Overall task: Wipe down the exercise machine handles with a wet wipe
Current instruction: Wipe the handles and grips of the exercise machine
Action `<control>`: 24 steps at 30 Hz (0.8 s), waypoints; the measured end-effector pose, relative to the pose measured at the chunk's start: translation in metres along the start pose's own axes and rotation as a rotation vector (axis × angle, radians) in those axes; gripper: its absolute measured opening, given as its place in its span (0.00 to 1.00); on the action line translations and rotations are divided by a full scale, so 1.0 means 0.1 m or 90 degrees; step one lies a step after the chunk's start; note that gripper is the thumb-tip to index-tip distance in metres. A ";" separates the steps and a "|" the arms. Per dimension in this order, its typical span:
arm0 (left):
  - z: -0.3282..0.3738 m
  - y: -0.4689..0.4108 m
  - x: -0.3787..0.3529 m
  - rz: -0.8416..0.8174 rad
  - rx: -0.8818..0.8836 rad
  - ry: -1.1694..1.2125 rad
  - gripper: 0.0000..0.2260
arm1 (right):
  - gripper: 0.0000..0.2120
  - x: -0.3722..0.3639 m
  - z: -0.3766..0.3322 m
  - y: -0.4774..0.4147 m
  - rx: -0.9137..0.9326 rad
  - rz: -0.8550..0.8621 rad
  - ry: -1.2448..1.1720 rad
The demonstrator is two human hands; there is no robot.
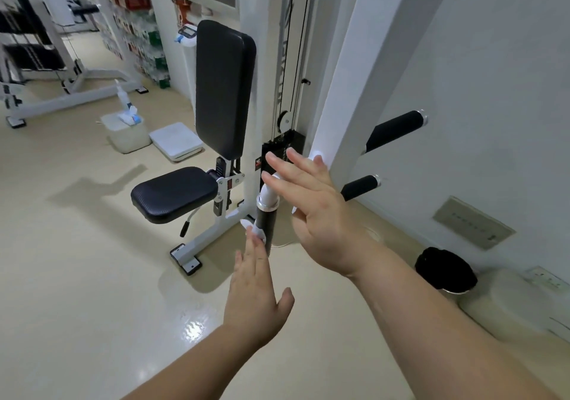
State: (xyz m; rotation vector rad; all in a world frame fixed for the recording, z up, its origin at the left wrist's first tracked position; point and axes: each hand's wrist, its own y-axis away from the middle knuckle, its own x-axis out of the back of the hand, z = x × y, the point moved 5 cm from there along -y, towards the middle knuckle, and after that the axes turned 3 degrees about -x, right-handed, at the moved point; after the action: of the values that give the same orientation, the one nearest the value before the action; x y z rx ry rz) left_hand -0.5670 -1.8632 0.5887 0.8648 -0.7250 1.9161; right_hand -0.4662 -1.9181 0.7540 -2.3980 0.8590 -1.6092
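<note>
Near handle bore a black grip, matt and rubber- or foam-like. The collar above it was bright polished metal, and it met a smooth, glossy white tube. Wet wipe was white, thin and soft, cloth-like. Two side handles had the same matt black grips, each with a shiny metal end cap. Backrest pad was black and vinyl-like, smooth with a faint sheen. Seat pad was black with a finely textured, woven-looking surface. Machine frame was metal painted white, semi-gloss. Floor was cream, smooth and glossy, showing light reflections. Wall was pale and matt.
</note>
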 end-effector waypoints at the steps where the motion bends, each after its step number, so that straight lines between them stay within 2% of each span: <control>1: -0.08 0.06 -0.05 -0.036 0.008 -0.010 0.51 | 0.30 0.00 0.00 0.01 -0.001 0.004 -0.007; 3: -0.19 0.13 -0.07 -0.083 0.020 -0.001 0.47 | 0.31 -0.01 0.01 0.02 0.002 0.005 -0.016; 6: -0.22 0.15 0.05 -0.082 0.041 0.061 0.42 | 0.31 0.02 0.02 0.06 -0.003 0.021 -0.038; 12: -0.04 0.48 0.32 -0.070 0.106 0.156 0.36 | 0.27 -0.18 0.01 0.72 -0.119 0.155 -0.176; 14: 0.06 0.64 0.35 -0.070 0.102 0.209 0.36 | 0.23 -0.40 0.05 1.12 -0.210 0.217 -0.194; 15: 0.11 0.70 0.36 -0.071 0.098 0.238 0.35 | 0.20 -0.50 0.04 1.29 -0.264 0.213 -0.215; 16: 0.14 0.75 0.37 -0.071 0.096 0.264 0.34 | 0.16 -0.61 0.02 1.41 -0.327 0.170 -0.254; 18: 0.20 0.80 0.38 -0.071 0.080 0.295 0.33 | 0.07 -0.84 -0.06 1.54 -0.467 0.017 -0.407; 20: 0.26 0.80 0.39 -0.080 0.050 0.278 0.34 | 0.13 -1.00 -0.09 1.64 -0.590 -0.052 -0.610; 22: 0.32 0.79 0.41 -0.096 0.032 0.250 0.36 | 0.16 -1.07 -0.07 1.70 -0.689 -0.007 -0.773; 24: 0.38 0.78 0.45 -0.107 0.022 0.247 0.36 | 0.12 -1.05 -0.04 1.72 -0.728 0.050 -0.818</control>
State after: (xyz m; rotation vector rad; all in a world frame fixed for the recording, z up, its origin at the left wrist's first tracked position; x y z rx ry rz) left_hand -0.6423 -1.9048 0.6354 0.5307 -0.3741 1.8723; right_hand -0.5638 -2.0050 0.6005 -2.9959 1.5830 0.8802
